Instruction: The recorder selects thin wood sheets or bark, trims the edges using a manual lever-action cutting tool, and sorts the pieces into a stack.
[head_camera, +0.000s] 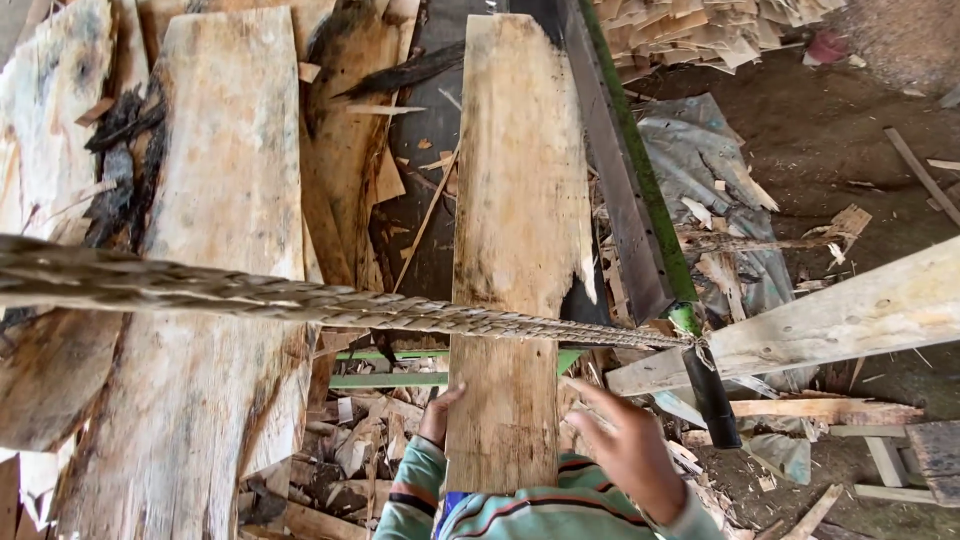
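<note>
A long pale wooden plank (515, 200) runs away from me down the middle of the view. My left hand (438, 412) rests on its near left edge, fingers around the side. My right hand (625, 445) hovers by the plank's near right edge with its fingers spread, holding nothing. A thick twisted rope (300, 298) crosses above the plank from the left and ties to a green metal rail (640, 180) with a dark angled bar beside it.
Wide rough slabs (215, 260) with bark lie at the left. A pale beam (850, 315) slants at the right. Wood scraps and shavings (345, 450) cover the ground; grey sheeting (700, 160) and a pile of offcuts (700, 25) lie beyond.
</note>
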